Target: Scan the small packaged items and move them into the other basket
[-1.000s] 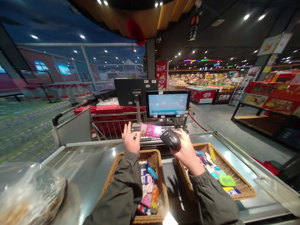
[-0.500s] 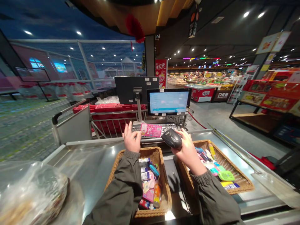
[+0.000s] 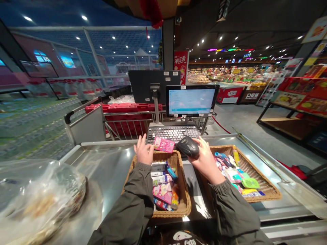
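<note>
My left hand [image 3: 144, 150] pinches a flat pink printed packet [image 3: 164, 145] by its left end, the other fingers raised. The packet is held above the far rim of the left wicker basket [image 3: 187, 200], in front of the keyboard [image 3: 176, 132]. My right hand [image 3: 204, 161] is wrapped around a black handheld barcode scanner [image 3: 188, 147], whose head points left toward the packet. Small packaged goods, among them an orange bottle [image 3: 175, 197], lie in the left basket. In the right wicker basket [image 3: 265, 180] are more small goods, including a green pack [image 3: 250, 183].
A lit monitor [image 3: 191, 101] stands behind the keyboard, with a second screen [image 3: 143, 86] turned away beside it. A clear plastic bag [image 3: 43, 200] lies on the metal counter [image 3: 109, 170] at left. A shopping trolley [image 3: 127, 124] stands beyond the counter.
The view has tilted down and shifted slightly left. The pink packet has come down from over the keyboard, baring more keys, and is still pinched. The scanner stays in my right hand.
</note>
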The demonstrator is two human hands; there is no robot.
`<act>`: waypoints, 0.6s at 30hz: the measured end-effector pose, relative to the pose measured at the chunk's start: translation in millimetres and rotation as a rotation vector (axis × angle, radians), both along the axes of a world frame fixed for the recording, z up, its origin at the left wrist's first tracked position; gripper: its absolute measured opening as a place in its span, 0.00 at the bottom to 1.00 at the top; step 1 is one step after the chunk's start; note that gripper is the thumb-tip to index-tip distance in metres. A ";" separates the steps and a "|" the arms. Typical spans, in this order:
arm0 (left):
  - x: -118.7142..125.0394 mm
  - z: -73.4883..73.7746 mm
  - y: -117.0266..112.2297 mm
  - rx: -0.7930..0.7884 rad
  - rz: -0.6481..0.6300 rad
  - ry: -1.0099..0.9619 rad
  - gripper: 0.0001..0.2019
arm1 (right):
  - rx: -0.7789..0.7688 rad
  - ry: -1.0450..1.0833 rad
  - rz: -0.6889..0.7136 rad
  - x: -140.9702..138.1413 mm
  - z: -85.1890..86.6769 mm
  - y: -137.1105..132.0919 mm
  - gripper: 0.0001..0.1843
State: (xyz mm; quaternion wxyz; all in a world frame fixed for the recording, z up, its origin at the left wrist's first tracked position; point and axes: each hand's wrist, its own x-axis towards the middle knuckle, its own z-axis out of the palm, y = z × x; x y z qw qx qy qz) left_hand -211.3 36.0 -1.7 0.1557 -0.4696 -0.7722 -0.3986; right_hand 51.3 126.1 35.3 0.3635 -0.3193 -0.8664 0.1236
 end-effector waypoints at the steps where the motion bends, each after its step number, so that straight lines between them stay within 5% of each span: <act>1: 0.7 -3.5 -0.6 -0.018 0.000 -0.002 0.12 | -0.004 -0.006 0.006 -1.3 -1.1 -0.3 0.21; 18: 21.6 -68.0 15.6 -0.382 0.030 -0.039 0.13 | -0.041 -0.029 0.006 -3.7 -9.3 -2.1 0.22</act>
